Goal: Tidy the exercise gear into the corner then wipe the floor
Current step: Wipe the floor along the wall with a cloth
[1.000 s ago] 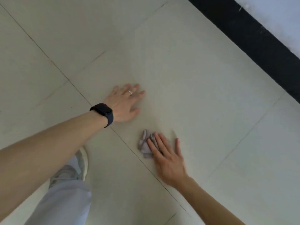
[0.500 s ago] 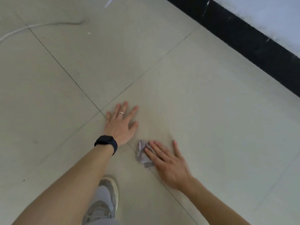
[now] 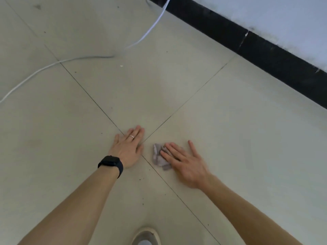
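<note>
A small crumpled grey cloth (image 3: 159,157) lies on the pale tiled floor (image 3: 238,138), just right of where four tiles meet. My right hand (image 3: 184,162) presses flat on it with straight, spread fingers, covering its right part. My left hand (image 3: 128,147), wearing a ring and a black wrist band, rests flat on the floor just left of the cloth, fingers together over the tile joint. No exercise gear is in view.
A white cable (image 3: 53,65) runs across the floor at the upper left and rises toward the top. A black skirting board (image 3: 265,50) under a white wall crosses the upper right. The toe of a light shoe (image 3: 146,237) shows at the bottom edge.
My view has tilted up and turned, bringing the cable and more wall into sight. Both hands stay flat, the right still on the cloth, now a little farther from the left hand.
</note>
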{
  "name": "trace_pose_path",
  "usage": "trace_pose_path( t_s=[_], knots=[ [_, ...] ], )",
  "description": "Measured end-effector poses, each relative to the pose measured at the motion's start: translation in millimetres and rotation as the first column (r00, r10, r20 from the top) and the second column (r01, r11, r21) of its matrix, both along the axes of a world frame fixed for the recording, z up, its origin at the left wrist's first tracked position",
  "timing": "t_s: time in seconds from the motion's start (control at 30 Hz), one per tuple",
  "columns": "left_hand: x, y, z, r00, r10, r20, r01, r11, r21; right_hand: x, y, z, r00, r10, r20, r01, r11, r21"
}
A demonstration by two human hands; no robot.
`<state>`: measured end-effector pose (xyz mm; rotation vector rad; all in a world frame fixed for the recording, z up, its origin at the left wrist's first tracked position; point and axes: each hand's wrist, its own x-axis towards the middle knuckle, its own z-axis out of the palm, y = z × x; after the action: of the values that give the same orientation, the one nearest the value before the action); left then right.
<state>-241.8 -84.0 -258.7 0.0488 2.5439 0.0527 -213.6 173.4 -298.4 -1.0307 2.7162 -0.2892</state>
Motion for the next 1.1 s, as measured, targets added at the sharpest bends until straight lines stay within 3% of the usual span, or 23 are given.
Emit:
trace_pose_path(
  t_s=[0.07, 0.13, 0.17, 0.2, 0.23, 0.33, 0.43, 0.5, 0.53, 0.6, 0.67, 0.73, 0.8, 0.9, 0.93, 1.0, 1.07, 1.1],
  knots=[
    [-4.4, -7.7, 0.2, 1.0, -0.028, -0.008, 0.028, 1.0, 0.004, -54.2, 15.8, 0.5, 0.973, -0.225, 0.053, 0.214, 0.963, 0.162],
    [-3.5, -9.7, -1.0, 0.999, -0.04, -0.02, 0.04, 0.999, 0.013, -94.9, 23.2, 10.3, 0.779, -0.61, 0.148, 0.58, 0.789, 0.202],
    [-2.1, -10.7, -2.6, 0.999, -0.032, -0.034, 0.033, 0.999, 0.026, -103.7, 17.4, 13.8, 0.695, -0.701, 0.161, 0.672, 0.713, 0.202],
    [-1.3, -11.6, -3.7, 0.999, -0.017, -0.047, 0.02, 0.999, 0.049, -104.0, 4.8, 18.6, 0.683, -0.709, 0.177, 0.679, 0.705, 0.202],
    [-0.9, -11.9, -4.8, 0.998, -0.006, -0.057, 0.01, 0.997, 0.074, -94.5, -11.9, 20.9, 0.735, -0.648, 0.199, 0.615, 0.761, 0.206],
    [-0.9, -19.1, -6.8, 0.996, 0.006, -0.091, 0.006, 0.991, 0.132, -35.5, -62.2, 15.0, 0.95, -0.239, 0.2, 0.229, 0.971, 0.072],
    [-3.9, -20.8, -3.4, 0.99, -0.012, -0.14, 0.034, 0.988, 0.153, -35.6, -55.3, 9.1, 0.986, -0.055, 0.159, 0.048, 0.998, 0.05],
    [-2.3, -26.6, -2.6, 0.979, 0.027, -0.204, 0.008, 0.985, 0.17, -81.2, -47.8, 5.6, 0.983, -0.137, 0.121, 0.119, 0.983, 0.14],
    [-0.4, -31.4, -4.1, 0.971, 0.073, -0.228, -0.03, 0.982, 0.186, -107.7, -53.8, 9.1, 0.958, -0.263, 0.117, 0.242, 0.956, 0.167],
    [6.0, -40.8, -10.0, 0.96, 0.16, -0.23, -0.108, 0.969, 0.224, -143.7, -78.7, 12.7, 0.825, -0.551, 0.127, 0.533, 0.833, 0.151],
    [13.0, -49.1, -17.1, 0.953, 0.216, -0.215, -0.159, 0.954, 0.255, -140.1, -114.8, 9.2, 0.737, -0.659, 0.154, 0.658, 0.75, 0.059],
    [17.7, -52.3, -20.7, 0.946, 0.226, -0.232, -0.159, 0.949, 0.274, -101.5, -142.4, 0.4, 0.844, -0.514, 0.152, 0.516, 0.856, 0.028],
    [16.2, -54.4, -20.7, 0.929, 0.251, -0.271, -0.167, 0.94, 0.299, -67.6, -145.6, -0.7, 0.968, -0.22, 0.117, 0.22, 0.975, 0.01],
    [2.5, -57.7, -19.8, 0.893, 0.269, -0.362, -0.167, 0.943, 0.287, -112.4, -120.3, 7.3, 0.996, 0.04, 0.086, -0.046, 0.996, 0.071],
    [-2.2, -57.7, -19.3, 0.885, 0.261, -0.385, -0.168, 0.951, 0.26, -136.6, -113.4, 9.5, 0.995, 0.01, 0.097, -0.024, 0.989, 0.147],
    [-9.3, -55.9, -17.5, 0.886, 0.259, -0.386, -0.193, 0.96, 0.201, -176.9, -107.9, 12.9, 0.962, -0.262, 0.082, 0.237, 0.943, 0.232],
    [-12.7, -54.8, -17.7, 0.894, 0.273, -0.355, -0.227, 0.96, 0.166, -184.1, -126.4, 11.7, 0.86, -0.502, 0.09, 0.479, 0.855, 0.198],
    [-14.1, -56.6, -18.4, 0.898, 0.286, -0.335, -0.243, 0.956, 0.163, -176.5, -142.3, 10.4, 0.857, -0.506, 0.097, 0.488, 0.858, 0.163]
  ],
)
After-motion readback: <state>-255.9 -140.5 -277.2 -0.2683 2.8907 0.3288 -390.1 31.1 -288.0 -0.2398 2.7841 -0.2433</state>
